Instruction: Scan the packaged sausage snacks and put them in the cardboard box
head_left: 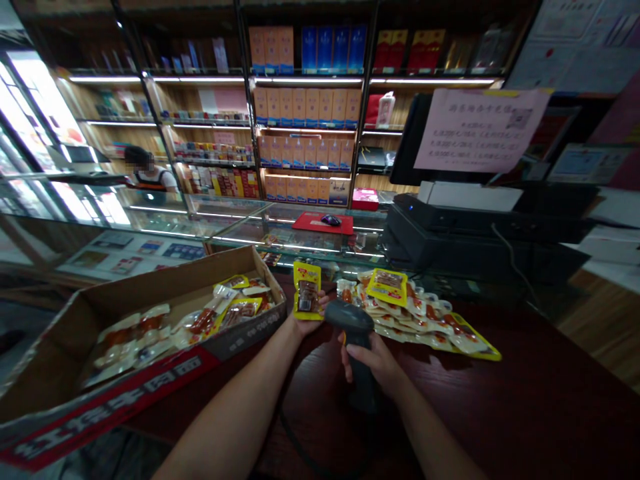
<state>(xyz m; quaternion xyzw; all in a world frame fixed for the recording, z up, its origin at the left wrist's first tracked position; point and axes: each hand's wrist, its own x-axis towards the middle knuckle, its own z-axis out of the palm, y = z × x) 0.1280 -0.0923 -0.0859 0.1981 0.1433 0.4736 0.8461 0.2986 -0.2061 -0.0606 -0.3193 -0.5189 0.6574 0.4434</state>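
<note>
My left hand (309, 321) holds a small yellow snack packet (307, 289) upright above the dark counter. My right hand (374, 360) grips a dark handheld barcode scanner (354, 333) by its handle, its head close beside the packet. Just right of the scanner lies a pile of similar yellow and clear snack packets (415, 315). To my left a cardboard box (150, 288) holds several more packets (200, 321).
A dark register and monitor (450, 220) with a pink paper notice (480, 128) stand at the back right. A glass display counter (210, 230) with a red mouse pad (323, 223) runs behind. Shelves of boxed goods (305, 107) fill the wall. A person (147, 172) sits far left.
</note>
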